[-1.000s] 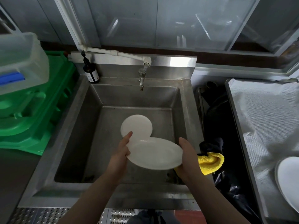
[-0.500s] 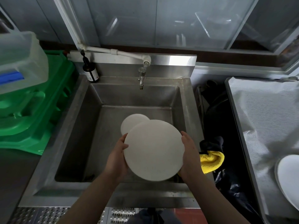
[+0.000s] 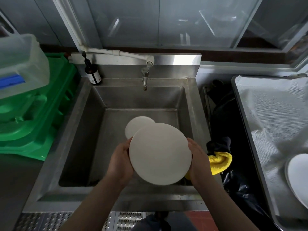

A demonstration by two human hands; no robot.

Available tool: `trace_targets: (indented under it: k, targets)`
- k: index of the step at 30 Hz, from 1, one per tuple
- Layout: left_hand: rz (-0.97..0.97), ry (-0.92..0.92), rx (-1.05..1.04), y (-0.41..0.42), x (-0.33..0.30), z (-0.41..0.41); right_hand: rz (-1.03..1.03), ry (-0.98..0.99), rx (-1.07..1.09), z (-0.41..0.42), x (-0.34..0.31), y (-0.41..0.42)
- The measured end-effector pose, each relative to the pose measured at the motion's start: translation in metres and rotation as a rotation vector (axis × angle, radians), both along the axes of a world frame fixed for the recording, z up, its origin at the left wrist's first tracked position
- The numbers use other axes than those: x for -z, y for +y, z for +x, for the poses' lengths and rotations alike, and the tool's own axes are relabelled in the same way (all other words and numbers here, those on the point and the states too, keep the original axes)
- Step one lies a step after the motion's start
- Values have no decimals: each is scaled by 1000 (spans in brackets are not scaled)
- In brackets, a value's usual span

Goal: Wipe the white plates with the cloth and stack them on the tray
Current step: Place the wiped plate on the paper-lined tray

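No text, brand, number or sign can be read anywhere in this view. The only label in sight is a pale one on the dark pump bottle at the far left corner of the sink, and its print is too small and blurred to make out.
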State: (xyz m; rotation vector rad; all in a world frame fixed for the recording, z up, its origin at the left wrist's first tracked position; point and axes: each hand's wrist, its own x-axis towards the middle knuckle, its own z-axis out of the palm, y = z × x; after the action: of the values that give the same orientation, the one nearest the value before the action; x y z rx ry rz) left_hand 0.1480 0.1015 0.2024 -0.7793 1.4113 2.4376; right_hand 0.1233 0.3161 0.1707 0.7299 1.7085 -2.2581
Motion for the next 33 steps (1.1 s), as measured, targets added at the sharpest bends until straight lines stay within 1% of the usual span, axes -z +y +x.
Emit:
trace_targets:
  k: [3, 5, 8, 11, 15, 19, 22, 24, 26, 28, 33]
  targets:
    - [-54, -7, -13, 5, -3, 0, 192, 73, -114, 4, -1, 12]
    - [-42, -45, -54, 11, -5, -1, 287, 108, -141, 5, -3, 21]
    - [-73, -72, -29, 23, -9, -3, 448, 147, -186, 3, -6, 37]
    - [-129, -56, 38, 42, -11, -4, 544, 128, -204, 0, -10, 56]
    - [-151, -30, 106, 73, -14, -5, 659, 130, -241, -3, -13, 97]
    - [-279, -6, 207, 122, -19, -6, 735, 139, -255, 1, -24, 150]
    - [-391, 21, 239, 162, -21, -5, 813, 160, -272, 5, -31, 193]
    - [-433, 55, 296, 189, -23, -5, 813, 141, -242, 7, -34, 222]
    - [-454, 74, 352, 214, -27, -4, 829, 134, -250, 11, -36, 251]
    - [-453, 54, 361, 236, -25, -3, 868, 138, -282, 15, -39, 276]
    - [-446, 56, 408, 298, -29, 7, 880, 90, -232, 31, -43, 345]
